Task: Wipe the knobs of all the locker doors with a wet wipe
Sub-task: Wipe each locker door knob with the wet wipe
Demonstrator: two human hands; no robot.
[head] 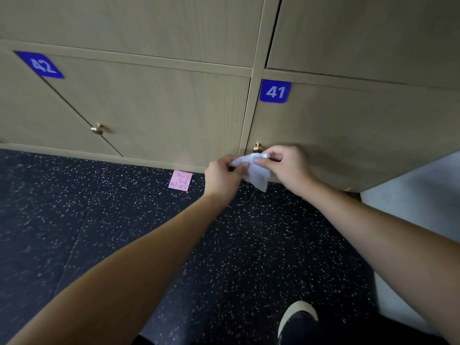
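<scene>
Wet wipe (254, 171) is up between both your hands, just below and a bit near of the brass knob (257, 147) on the locker door marked 41 (275, 91). It's not touching the knob, it hangs crumpled with one corner drooping down toward the floor (99, 220).

Your left hand (222, 179) has its fingers curled in, pinching the wipe's left edge between thumb and fingertips. Your right hand (288, 168) is doing the same on the top right part, thumb and forefinger nipped on the fabric, knuckles up, back of the hand facing you. So both hands are gripping the wipe, kind of stretching it out between them.

Both arms are bare and reach out long and nearly straight from the near bottom corners, converging at the wipe. Right wrist is bent a little so the hand angles back left toward the knob.

Further left, the door marked 42 (41, 65) has its own brass knob (97, 129), well apart from your hands. There's a pink sticky note (180, 180) with handwriting on the dark speckled floor right at the locker base, just left of your left hand. Your shoe (297, 319) shows at the near edge, right of centre.
</scene>
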